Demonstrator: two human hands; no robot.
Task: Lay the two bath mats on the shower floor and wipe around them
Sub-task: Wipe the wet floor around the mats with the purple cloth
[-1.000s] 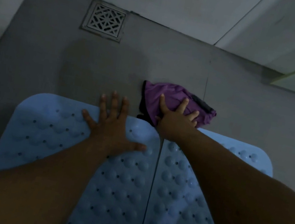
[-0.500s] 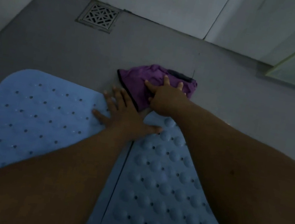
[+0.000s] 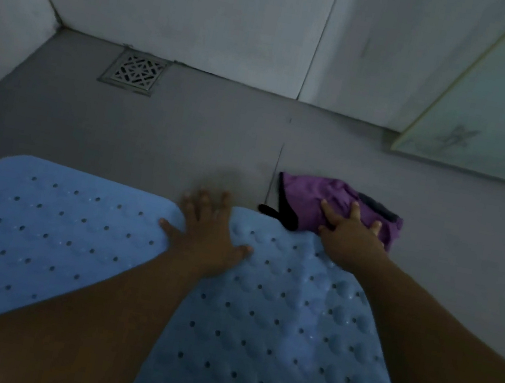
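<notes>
Head view, one entry.

Left mat [image 3: 45, 232]: blue, perforated, flat on the grey shower floor [image 3: 152, 140], far corner rounded.

Right mat [image 3: 280, 331]: blue, studded, flat just beside the left mat; the seam between them is hidden under the left forearm.

Left hand [image 3: 206, 234]: fingers straight and spread, palm down across the far corners of both mats, fingertips reaching onto bare floor. Holds nothing; presses.

Right hand [image 3: 348, 235]: fingers spread and flat on the purple cloth [image 3: 310, 198], pressing it to the floor. No curl round the cloth is visible.

Purple cloth: bunched, dark edging, on the floor touching the far edge of the right mat, just right of a floor joint line.

Drain grate [image 3: 137, 73]: far left, near the wall, well apart from the cloth.

Step in hand, judged: wiping the floor along the mats' far edge. To do well: keep the left palm weighted so the mats do not creep; run the cloth tight along the mat edge; keep it flat, not balled; work toward the drain and the right-hand strip, which appear not yet covered.
</notes>
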